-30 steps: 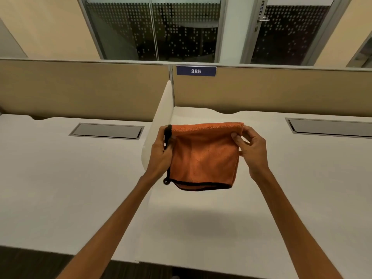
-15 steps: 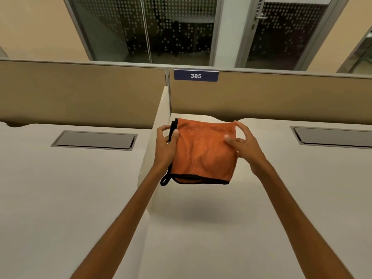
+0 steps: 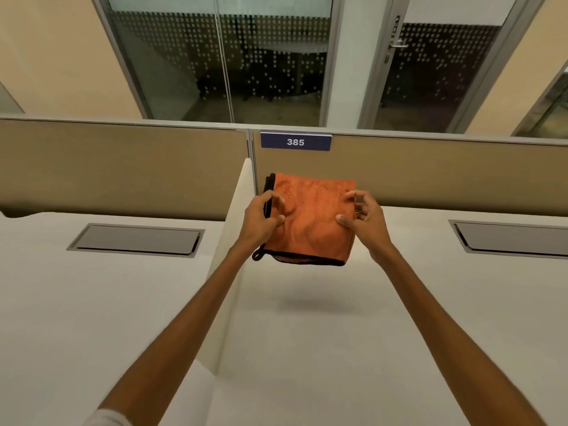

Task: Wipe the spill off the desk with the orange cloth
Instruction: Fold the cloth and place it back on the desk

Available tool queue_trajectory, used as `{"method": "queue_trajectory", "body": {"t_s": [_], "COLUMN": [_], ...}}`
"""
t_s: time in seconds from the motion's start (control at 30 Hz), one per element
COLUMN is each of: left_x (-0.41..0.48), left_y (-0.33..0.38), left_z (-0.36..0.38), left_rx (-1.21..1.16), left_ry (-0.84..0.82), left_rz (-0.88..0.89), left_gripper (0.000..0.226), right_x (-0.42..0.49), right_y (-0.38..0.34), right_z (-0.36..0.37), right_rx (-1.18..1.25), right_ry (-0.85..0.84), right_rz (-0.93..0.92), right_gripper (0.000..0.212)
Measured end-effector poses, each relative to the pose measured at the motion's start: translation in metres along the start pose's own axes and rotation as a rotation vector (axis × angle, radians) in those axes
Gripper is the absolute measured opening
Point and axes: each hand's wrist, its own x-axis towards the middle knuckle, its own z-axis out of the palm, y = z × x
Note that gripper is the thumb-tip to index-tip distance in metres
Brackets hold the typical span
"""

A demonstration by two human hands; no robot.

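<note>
A folded orange cloth [image 3: 313, 219] with black trim hangs in the air above the white desk [image 3: 353, 348], held between both hands. My left hand [image 3: 259, 221] grips its left edge, thumb on the front face. My right hand [image 3: 367, 221] pinches the right edge with thumb and curled fingers. The cloth's shadow falls on the desk below it. I see no spill on the desk surface.
A low white divider [image 3: 233, 241] runs between this desk and the left desk [image 3: 76, 302]. Grey cable hatches sit in each desk [image 3: 135, 239] [image 3: 513, 239]. A tan partition with a "385" label [image 3: 295, 142] closes the back; glass walls stand beyond.
Both hands have slid from the cloth's top corners down to its sides, and the cloth has been raised farther from me toward the partition. The view has tilted up.
</note>
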Motion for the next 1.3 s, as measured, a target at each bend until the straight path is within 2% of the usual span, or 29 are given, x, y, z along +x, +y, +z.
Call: {"method": "queue_trajectory", "body": {"t_s": [0.07, 0.17, 0.33, 0.6, 0.73, 0.87, 0.97, 1.1, 1.2, 1.3], "left_x": [0.019, 0.043, 0.079, 0.129, 0.122, 0.102, 0.097, 0.102, 0.103, 0.101], "left_y": [-0.006, -0.019, -0.064, -0.128, -0.150, -0.178, -0.179, -0.176, -0.172, -0.173], "left_z": [0.003, 0.011, 0.022, 0.044, 0.058, 0.062, 0.057, 0.051, 0.056, 0.063], "left_rx": [0.036, 0.051, 0.164, 0.413, 0.369, 0.227, 0.104, 0.025, 0.090, 0.255], "left_ry": [-0.005, -0.025, -0.129, -0.283, -0.266, -0.216, -0.262, -0.363, -0.245, -0.186], "left_rz": [-0.036, -0.090, -0.169, -0.352, -0.419, -0.478, -0.538, -0.591, -0.597, -0.546], "left_gripper": [0.023, 0.029, 0.054, 0.060, 0.057, 0.082, 0.086, 0.072, 0.049, 0.043], "right_x": [0.020, 0.050, 0.092, 0.144, 0.147, 0.138, 0.132, 0.126, 0.124, 0.122], "right_y": [0.010, 0.030, 0.074, 0.142, 0.171, 0.195, 0.198, 0.197, 0.192, 0.183], "right_z": [0.002, 0.010, 0.026, 0.058, 0.074, 0.079, 0.080, 0.085, 0.093, 0.098], "right_rx": [-0.034, -0.067, -0.148, -0.270, -0.411, -0.470, -0.569, -0.643, -0.619, -0.680], "right_ry": [-0.009, -0.028, -0.062, -0.129, -0.170, -0.204, -0.217, -0.217, -0.149, -0.086], "right_rz": [0.007, 0.076, 0.162, 0.311, 0.283, 0.329, 0.352, 0.388, 0.413, 0.403], "right_gripper": [0.030, 0.024, 0.023, 0.024, 0.030, 0.046, 0.056, 0.057, 0.055, 0.062]}}
